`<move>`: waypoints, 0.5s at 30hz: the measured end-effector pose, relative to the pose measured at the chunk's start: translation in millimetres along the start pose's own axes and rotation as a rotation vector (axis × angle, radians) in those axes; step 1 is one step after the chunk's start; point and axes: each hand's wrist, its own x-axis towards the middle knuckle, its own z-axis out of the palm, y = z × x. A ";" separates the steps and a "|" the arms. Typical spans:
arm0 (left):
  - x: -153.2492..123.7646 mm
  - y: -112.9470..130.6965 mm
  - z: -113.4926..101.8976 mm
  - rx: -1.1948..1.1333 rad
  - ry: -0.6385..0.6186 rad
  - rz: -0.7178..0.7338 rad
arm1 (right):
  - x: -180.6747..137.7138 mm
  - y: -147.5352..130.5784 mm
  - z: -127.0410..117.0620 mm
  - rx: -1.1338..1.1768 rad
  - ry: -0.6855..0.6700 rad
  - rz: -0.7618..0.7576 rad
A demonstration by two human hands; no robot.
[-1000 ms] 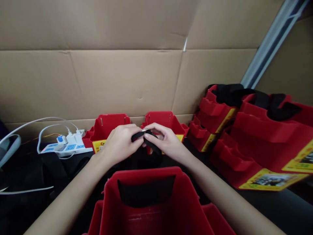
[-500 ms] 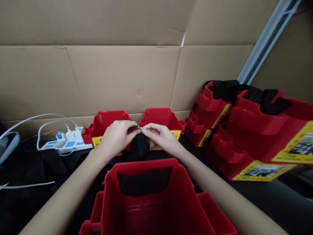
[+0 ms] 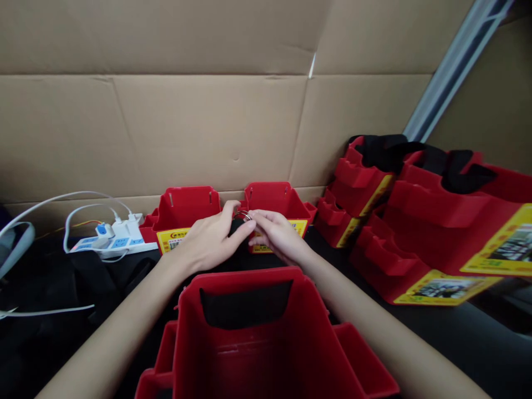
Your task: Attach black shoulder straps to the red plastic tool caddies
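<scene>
Pinches a shiny round metal ring (image 3: pixel 243 213) with the right hand (image 3: pixel 277 235); surrounds it with the left hand (image 3: pixel 211 237), thumb and forefinger wide; cannot tell whether gripping.

A metal ring (image 3: pixel 243 212) is pinched by the right fingers (image 3: pixel 260 218), and the left fingers (image 3: pixel 239 237) are spread about its other side, the contact there being partly hidden. Black strap (image 3: pixel 236 224) is seen just below the ring, between the fingers. Nearer than the fingers, a large red bin (image 3: pixel 249 273) is placed, with a black band (image 3: pixel 245 307) laid against its far inner wall. Just beyond the fingers, two yellow-labelled bins are set: one (image 3: pixel 189 204) to their left, one (image 3: pixel 270 197) to their right. Well right of them, red bins (image 3: pixel 432 216) are stacked; well left, a power strip (image 3: pixel 127 250) is plugged with white cables.
</scene>
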 end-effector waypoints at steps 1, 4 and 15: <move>-0.5 0.7 -0.5 -0.040 0.007 -0.006 | -0.2 -0.9 0.3 0.024 -0.013 0.006; 1.9 -2.8 0.9 -0.143 0.088 -0.022 | -0.8 -3.4 0.6 0.047 -0.022 -0.027; 11.4 -11.9 3.8 -0.675 0.041 -0.059 | -4.4 -7.3 2.2 0.034 0.069 -0.152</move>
